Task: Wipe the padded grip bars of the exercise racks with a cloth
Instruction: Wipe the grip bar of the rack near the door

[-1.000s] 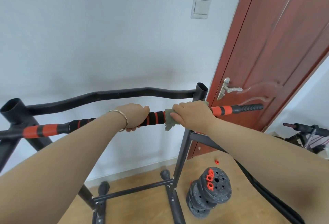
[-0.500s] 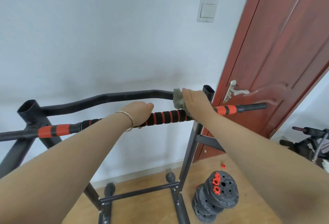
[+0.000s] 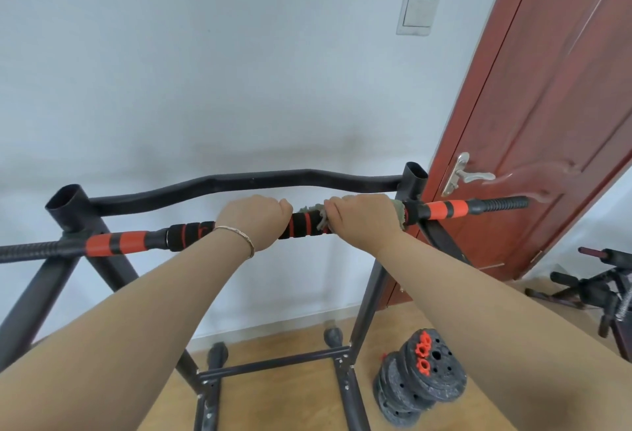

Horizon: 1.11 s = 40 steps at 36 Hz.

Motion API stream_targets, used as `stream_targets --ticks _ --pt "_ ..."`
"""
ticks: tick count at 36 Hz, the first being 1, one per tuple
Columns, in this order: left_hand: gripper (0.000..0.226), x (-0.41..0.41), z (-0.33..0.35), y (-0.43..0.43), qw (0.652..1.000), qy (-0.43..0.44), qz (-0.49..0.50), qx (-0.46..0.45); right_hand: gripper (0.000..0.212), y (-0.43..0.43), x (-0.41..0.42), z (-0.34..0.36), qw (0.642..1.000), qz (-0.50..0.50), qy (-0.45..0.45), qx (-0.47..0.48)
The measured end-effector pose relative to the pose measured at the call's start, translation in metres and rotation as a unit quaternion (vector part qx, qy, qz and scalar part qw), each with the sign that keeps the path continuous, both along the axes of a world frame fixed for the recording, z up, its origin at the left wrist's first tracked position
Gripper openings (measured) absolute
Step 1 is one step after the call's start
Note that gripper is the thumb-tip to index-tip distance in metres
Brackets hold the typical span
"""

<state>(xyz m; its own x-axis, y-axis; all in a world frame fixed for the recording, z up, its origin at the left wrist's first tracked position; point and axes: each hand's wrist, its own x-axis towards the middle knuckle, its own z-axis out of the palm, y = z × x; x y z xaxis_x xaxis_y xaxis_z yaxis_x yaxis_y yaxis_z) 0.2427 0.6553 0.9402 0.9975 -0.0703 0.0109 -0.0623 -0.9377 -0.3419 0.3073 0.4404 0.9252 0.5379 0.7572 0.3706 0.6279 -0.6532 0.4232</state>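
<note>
My left hand (image 3: 254,218) grips the padded bar (image 3: 304,223); my right hand (image 3: 364,220) clamps the cloth (image 3: 398,213) around it, just beside the rack upright (image 3: 413,181), weight plates (image 3: 424,379) on the floor below.

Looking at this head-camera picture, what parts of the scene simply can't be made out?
- Cloth: mostly hidden under the right hand; only frayed edges show.
- Padded bar: stretches under both hands are covered, so their cleanliness is unknown.
- Left hand: its fingers curl behind the bar.
- Bar's left end: cut off by the frame edge.
- Second rack: cut off at the right edge.
</note>
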Motion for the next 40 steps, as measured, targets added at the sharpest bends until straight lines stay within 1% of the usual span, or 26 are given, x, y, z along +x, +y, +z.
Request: stream_targets --ticks 2,4,6,8,10,11,13,14,15,17,18,19,20,21,22,23,24,26,27,29,32,34,36,38,39,40 --pt "0.03 0.001 0.002 0.001 1.0 -0.003 0.011 -0.008 0.025 0.008 0.006 0.011 0.995 -0.031 0.099 -0.013" --pt "0.029 -0.001 0.002 0.0 1.0 -0.014 0.01 -0.002 0.037 0.018 0.012 0.027 0.966 -0.092 0.242 0.017" --pt "0.026 -0.009 0.001 -0.004 0.999 -0.032 0.016 0.009 0.038 0.024 0.022 0.039 0.909 -0.146 0.385 0.058" --pt "0.017 -0.017 -0.006 -0.009 0.997 -0.066 0.016 0.019 0.04 0.025 0.029 0.044 0.84 -0.177 0.496 0.134" --pt "0.01 -0.022 -0.011 -0.011 0.995 -0.096 0.018 0.021 0.043 0.026 0.032 0.046 0.794 -0.194 0.549 0.175" --pt "0.01 -0.024 -0.011 -0.012 0.996 -0.09 0.019 0.022 0.042 0.027 0.034 0.046 0.793 -0.189 0.549 0.188" --pt "0.023 -0.022 -0.006 -0.01 0.998 -0.06 0.017 0.011 0.04 0.027 0.033 0.049 0.797 -0.163 0.528 0.244" --pt "0.028 -0.021 -0.002 -0.009 0.999 -0.046 0.011 -0.002 0.041 0.025 0.031 0.05 0.78 -0.131 0.531 0.305" --pt "0.025 -0.017 0.002 -0.005 0.999 -0.032 0.006 -0.032 0.042 0.022 0.028 0.051 0.732 -0.097 0.552 0.388" --pt "0.011 -0.009 0.014 0.006 0.992 -0.019 0.032 -0.122 0.042 0.013 0.021 0.049 0.615 -0.039 0.578 0.535" --pt "0.014 -0.008 0.019 0.013 0.985 -0.017 0.053 -0.161 0.042 0.011 0.017 0.044 0.621 -0.022 0.557 0.551" --pt "0.022 -0.008 0.022 0.02 0.981 -0.013 0.074 -0.18 0.039 0.013 0.01 0.039 0.696 -0.025 0.483 0.531" --pt "0.026 -0.009 0.023 0.026 0.979 -0.001 0.087 -0.184 0.03 0.016 0.002 0.031 0.821 -0.034 0.362 0.44" --pt "0.026 -0.011 0.023 0.03 0.982 0.023 0.093 -0.165 0.019 0.022 -0.009 0.019 0.913 -0.039 0.241 0.325" --pt "0.028 -0.014 0.02 0.033 0.978 0.05 0.11 -0.169 0.013 0.028 -0.023 0.007 0.958 -0.039 0.154 0.239" --pt "0.032 -0.017 0.016 0.031 0.974 0.078 0.113 -0.179 0.01 0.033 -0.035 -0.002 0.976 -0.037 0.108 0.187" --pt "0.031 -0.019 0.012 0.029 0.974 0.087 0.11 -0.177 0.021 0.036 -0.045 -0.008 0.979 -0.036 0.101 0.172" --pt "0.006 -0.023 0.009 0.027 0.985 0.071 0.105 -0.119 0.039 0.035 -0.047 -0.014 0.982 -0.051 0.061 0.172" --pt "0.011 -0.023 0.004 0.028 0.992 0.045 0.091 -0.075 0.038 0.034 -0.044 -0.012 0.987 -0.053 0.03 0.148" --pt "0.027 -0.029 -0.001 0.027 0.997 -0.009 0.056 -0.045 0.026 0.034 -0.036 -0.005 0.994 -0.061 0.003 0.085" --pt "0.027 -0.031 -0.005 0.026 0.997 -0.049 0.054 -0.025 0.011 0.041 -0.022 0.008 0.993 -0.073 0.093 -0.02" --pt "0.026 -0.034 -0.008 0.023 0.997 -0.066 0.048 -0.001 0.019 0.046 -0.01 0.015 0.982 -0.084 0.171 -0.004" --pt "0.028 -0.037 -0.012 0.022 0.995 -0.085 0.054 -0.012 0.031 0.049 -0.001 0.029 0.941 -0.125 0.309 0.053" --pt "0.03 -0.042 -0.014 0.021 0.994 -0.098 0.053 0.004 0.036 0.05 0.005 0.039 0.868 -0.162 0.455 0.114" --pt "0.03 -0.044 -0.015 0.02 0.993 -0.102 0.051 0.006 0.037 0.051 0.007 0.042 0.841 -0.176 0.494 0.131" --pt "0.029 -0.045 -0.015 0.02 0.993 -0.107 0.049 0.006 0.036 0.051 0.009 0.044 0.832 -0.177 0.503 0.151"
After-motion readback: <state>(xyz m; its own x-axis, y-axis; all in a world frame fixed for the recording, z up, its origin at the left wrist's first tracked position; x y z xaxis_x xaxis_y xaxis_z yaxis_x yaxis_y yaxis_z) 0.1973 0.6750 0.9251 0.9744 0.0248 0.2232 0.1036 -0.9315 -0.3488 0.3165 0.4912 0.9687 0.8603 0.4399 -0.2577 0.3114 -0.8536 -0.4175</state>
